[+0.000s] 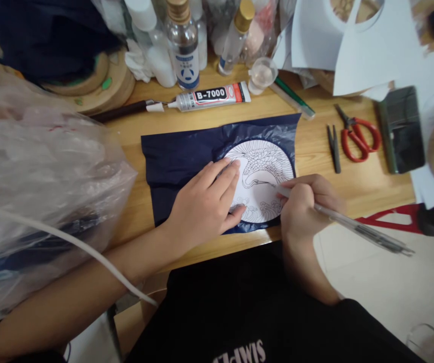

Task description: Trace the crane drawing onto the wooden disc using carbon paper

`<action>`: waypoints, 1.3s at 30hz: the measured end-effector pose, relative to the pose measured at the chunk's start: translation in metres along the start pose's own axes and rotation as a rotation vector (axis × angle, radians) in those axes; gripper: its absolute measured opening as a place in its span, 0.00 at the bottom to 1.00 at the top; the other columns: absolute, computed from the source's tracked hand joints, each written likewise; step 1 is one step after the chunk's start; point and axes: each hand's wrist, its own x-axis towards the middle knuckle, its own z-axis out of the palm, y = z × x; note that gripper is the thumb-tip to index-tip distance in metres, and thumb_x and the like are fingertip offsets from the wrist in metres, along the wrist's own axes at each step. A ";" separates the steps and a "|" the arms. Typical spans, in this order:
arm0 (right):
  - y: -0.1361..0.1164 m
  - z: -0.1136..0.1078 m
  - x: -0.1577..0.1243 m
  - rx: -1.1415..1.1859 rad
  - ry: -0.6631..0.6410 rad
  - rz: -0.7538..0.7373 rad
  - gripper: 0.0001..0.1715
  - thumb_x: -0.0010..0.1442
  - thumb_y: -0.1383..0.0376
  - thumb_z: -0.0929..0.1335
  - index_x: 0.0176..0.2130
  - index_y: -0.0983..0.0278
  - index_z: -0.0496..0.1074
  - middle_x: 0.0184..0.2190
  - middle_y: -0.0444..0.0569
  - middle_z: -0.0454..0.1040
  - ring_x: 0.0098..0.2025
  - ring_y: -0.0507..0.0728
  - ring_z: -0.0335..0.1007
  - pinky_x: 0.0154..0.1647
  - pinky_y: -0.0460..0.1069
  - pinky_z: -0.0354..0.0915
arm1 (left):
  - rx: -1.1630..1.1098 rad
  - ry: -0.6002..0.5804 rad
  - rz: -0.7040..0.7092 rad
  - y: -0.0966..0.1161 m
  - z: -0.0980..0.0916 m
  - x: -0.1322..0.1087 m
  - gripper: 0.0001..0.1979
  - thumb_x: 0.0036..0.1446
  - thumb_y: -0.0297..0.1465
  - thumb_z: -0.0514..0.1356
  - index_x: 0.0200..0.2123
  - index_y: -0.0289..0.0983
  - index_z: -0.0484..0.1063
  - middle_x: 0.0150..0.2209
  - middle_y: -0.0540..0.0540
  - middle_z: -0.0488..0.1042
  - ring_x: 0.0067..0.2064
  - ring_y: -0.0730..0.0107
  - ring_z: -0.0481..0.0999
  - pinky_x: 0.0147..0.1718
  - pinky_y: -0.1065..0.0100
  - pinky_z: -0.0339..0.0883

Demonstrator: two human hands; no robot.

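Observation:
A round white paper (pixel 260 194) printed with a line drawing of a crane, feathers and waves lies on a dark blue sheet (pixel 182 156). My left hand (pixel 211 199) rests flat over the paper's left part, fingers stretched out, hiding some of the drawing. In my right hand (pixel 308 204) is a clear pen (pixel 361 232), gripped near its tip. The tip points at the paper's right part, close to the crane's beak; whether it touches the paper I cannot tell. The pen's back end sticks out to the lower right.
Behind the sheet lie a glue tube (pixel 213 97) and a green pen (pixel 296 96), with bottles (pixel 182 50) farther back. To the right are tweezers (pixel 333 148), red-handled pliers (pixel 361 138) and a phone (pixel 402 128). Plastic bags (pixel 43 176) and a white cable (pixel 88 249) lie left.

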 end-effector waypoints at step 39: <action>0.000 -0.005 0.026 0.523 -0.040 0.404 0.08 0.52 0.62 0.61 0.24 0.62 0.65 0.13 0.40 0.60 0.13 0.49 0.56 0.11 0.45 0.44 | -0.030 -0.012 -0.014 0.001 -0.003 0.001 0.23 0.59 0.34 0.59 0.50 0.18 0.70 0.53 0.29 0.72 0.56 0.47 0.70 0.54 0.53 0.70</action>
